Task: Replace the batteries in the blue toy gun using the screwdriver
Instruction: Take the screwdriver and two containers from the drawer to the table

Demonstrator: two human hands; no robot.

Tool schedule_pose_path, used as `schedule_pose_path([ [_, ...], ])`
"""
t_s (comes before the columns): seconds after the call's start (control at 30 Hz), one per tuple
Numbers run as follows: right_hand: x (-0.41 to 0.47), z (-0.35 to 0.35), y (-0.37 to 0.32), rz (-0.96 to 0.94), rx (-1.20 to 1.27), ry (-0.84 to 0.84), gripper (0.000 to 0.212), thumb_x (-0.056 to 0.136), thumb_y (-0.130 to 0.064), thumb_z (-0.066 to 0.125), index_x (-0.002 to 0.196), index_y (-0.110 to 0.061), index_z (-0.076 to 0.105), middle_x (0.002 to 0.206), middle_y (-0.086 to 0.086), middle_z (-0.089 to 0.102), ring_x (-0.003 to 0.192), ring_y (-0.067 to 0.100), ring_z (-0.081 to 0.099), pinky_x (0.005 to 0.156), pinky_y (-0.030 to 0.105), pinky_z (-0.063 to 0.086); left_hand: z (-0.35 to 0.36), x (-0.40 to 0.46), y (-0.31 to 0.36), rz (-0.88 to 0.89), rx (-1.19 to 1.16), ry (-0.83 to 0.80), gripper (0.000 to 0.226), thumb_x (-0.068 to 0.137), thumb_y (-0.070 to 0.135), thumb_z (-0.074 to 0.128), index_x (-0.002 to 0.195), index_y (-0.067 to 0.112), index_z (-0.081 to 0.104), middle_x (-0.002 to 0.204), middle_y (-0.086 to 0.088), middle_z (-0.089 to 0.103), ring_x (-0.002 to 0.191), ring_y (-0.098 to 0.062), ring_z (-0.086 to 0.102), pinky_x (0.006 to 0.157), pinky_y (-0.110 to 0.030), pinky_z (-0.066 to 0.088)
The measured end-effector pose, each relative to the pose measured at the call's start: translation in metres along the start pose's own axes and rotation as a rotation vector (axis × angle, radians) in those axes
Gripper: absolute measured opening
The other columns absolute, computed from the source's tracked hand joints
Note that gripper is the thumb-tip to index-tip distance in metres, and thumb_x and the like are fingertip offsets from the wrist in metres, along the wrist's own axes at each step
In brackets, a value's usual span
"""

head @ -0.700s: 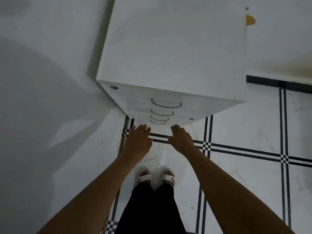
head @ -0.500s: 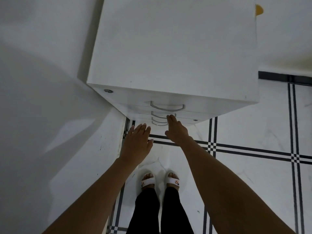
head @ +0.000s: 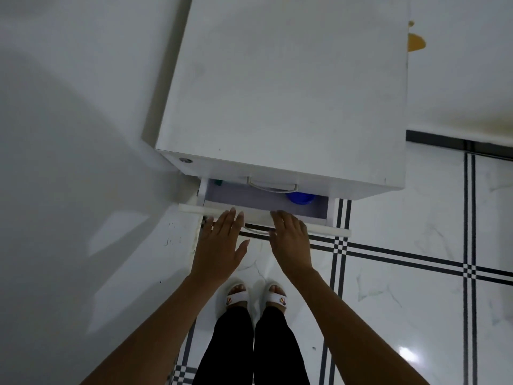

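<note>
A white drawer cabinet stands in front of me. Its second drawer is pulled partly out. Inside on the grey liner lies a rounded blue object, mostly hidden under the top drawer's front, so I cannot tell whether it is the toy gun. A small green thing shows at the drawer's back left. My left hand is flat with straight fingers at the drawer's front edge. My right hand rests with its fingers on that same front edge, beside the drawer's handle. No screwdriver or batteries show.
The top drawer's curved metal handle sits just above the open drawer. A white wall runs along the left of the cabinet. White floor tiles with black lines lie on the right. My feet in white sandals stand below the drawer.
The second drawer has come out from shut to partly open, showing the blue object inside. My right hand moved from the handles to the drawer's front edge, and my left hand rose to it.
</note>
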State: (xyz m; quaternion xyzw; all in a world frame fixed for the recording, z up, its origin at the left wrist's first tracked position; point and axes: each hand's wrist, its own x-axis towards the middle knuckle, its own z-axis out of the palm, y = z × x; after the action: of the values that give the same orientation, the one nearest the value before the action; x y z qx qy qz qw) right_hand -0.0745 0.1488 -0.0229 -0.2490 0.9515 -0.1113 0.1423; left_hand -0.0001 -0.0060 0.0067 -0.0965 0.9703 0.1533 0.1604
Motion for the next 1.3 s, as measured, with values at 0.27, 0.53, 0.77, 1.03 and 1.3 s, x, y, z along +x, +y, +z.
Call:
schedule_pose_path([
  [0.27, -0.016, 0.008, 0.022, -0.012, -0.077, -0.403, 0.053, 0.101, -0.019, 0.037, 0.149, -0.014, 0.017, 0.155, 0.005, 0.026, 0.141, 0.019, 0.03, 0.117, 0.032, 0.02, 0.008, -0.007, -0.005, -0.082, 0.06, -0.114, 0.063, 0.095, 0.045, 0.021, 0.113, 0.004, 0.067, 0.112, -0.015, 0.069, 0.102, -0.028, 0.067, 0.087, -0.046, 0.05],
  [0.53, -0.045, 0.005, 0.008, -0.014, -0.104, -0.426, 0.074, 0.057, -0.032, 0.089, 0.123, -0.011, 0.061, 0.12, 0.007, 0.067, 0.103, 0.014, 0.068, 0.083, 0.028, 0.055, 0.006, -0.015, -0.022, -0.101, 0.081, -0.046, 0.052, 0.086, 0.038, 0.037, 0.108, 0.003, 0.069, 0.108, -0.016, 0.07, 0.099, -0.03, 0.068, 0.084, -0.05, 0.052],
  [0.77, 0.014, 0.01, -0.046, 0.269, 0.319, -0.386, 0.055, 0.095, -0.05, 0.038, 0.139, -0.016, 0.04, 0.124, 0.009, 0.061, 0.108, 0.022, 0.061, 0.092, 0.032, 0.048, 0.01, -0.014, -0.055, -0.086, 0.113, 0.134, 0.04, 0.08, 0.031, 0.067, 0.109, 0.003, 0.068, 0.11, -0.017, 0.069, 0.102, -0.03, 0.067, 0.087, -0.049, 0.051],
  [1.03, 0.146, 0.078, -0.117, 0.469, 0.202, -0.528, 0.026, 0.096, -0.019, 0.044, 0.11, -0.004, 0.062, 0.115, 0.011, 0.064, 0.106, 0.026, 0.062, 0.081, 0.03, 0.048, 0.025, -0.016, -0.077, -0.034, 0.092, 0.215, 0.051, 0.066, 0.026, 0.081, 0.108, 0.0, 0.068, 0.107, -0.021, 0.069, 0.099, -0.033, 0.068, 0.084, -0.05, 0.052],
  [1.3, 0.089, 0.031, -0.081, 0.576, 0.522, -0.607, 0.034, 0.088, -0.03, 0.057, 0.061, -0.013, 0.044, 0.073, 0.009, 0.06, 0.063, 0.021, 0.059, 0.055, 0.024, 0.043, -0.001, -0.004, -0.052, -0.139, -0.337, 0.138, 0.041, 0.094, 0.019, 0.036, 0.12, -0.002, 0.06, 0.118, -0.019, 0.064, 0.107, -0.032, 0.064, 0.095, -0.034, 0.046],
])
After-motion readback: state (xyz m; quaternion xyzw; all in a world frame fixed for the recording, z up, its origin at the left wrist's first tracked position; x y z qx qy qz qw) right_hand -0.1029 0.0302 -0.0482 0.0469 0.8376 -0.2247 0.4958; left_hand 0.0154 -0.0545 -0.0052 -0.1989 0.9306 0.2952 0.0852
